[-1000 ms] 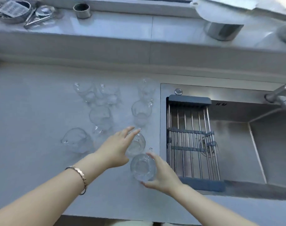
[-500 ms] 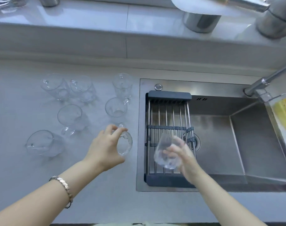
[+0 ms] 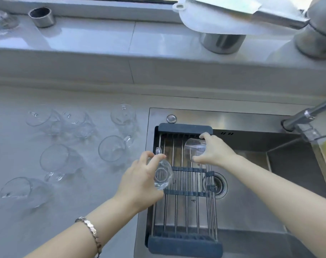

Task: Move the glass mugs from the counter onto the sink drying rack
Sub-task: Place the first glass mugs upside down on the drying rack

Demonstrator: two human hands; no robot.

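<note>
My right hand [image 3: 215,151] grips a clear glass mug [image 3: 193,148] at the far end of the drying rack [image 3: 184,239], a metal-bar rack with dark end caps laid over the sink's left side. The mug is tipped on its side, just above or on the bars. My left hand [image 3: 139,180] holds a second glass mug [image 3: 163,175] over the rack's left edge, its handle pointing away from me. Several more glass mugs stand on the grey counter [image 3: 84,205] to the left, such as one [image 3: 112,148] nearest the sink and one [image 3: 54,161] further left.
The steel sink [image 3: 251,192] with its drain [image 3: 217,185] lies right of the rack. A faucet [image 3: 305,116] reaches in from the right. On the back ledge stand a metal ring [image 3: 42,16] and steel containers [image 3: 221,42].
My right hand has carried its mug from the rack's middle to its far end. My left hand has lifted the other mug off the counter and brought it over the rack's left edge.
</note>
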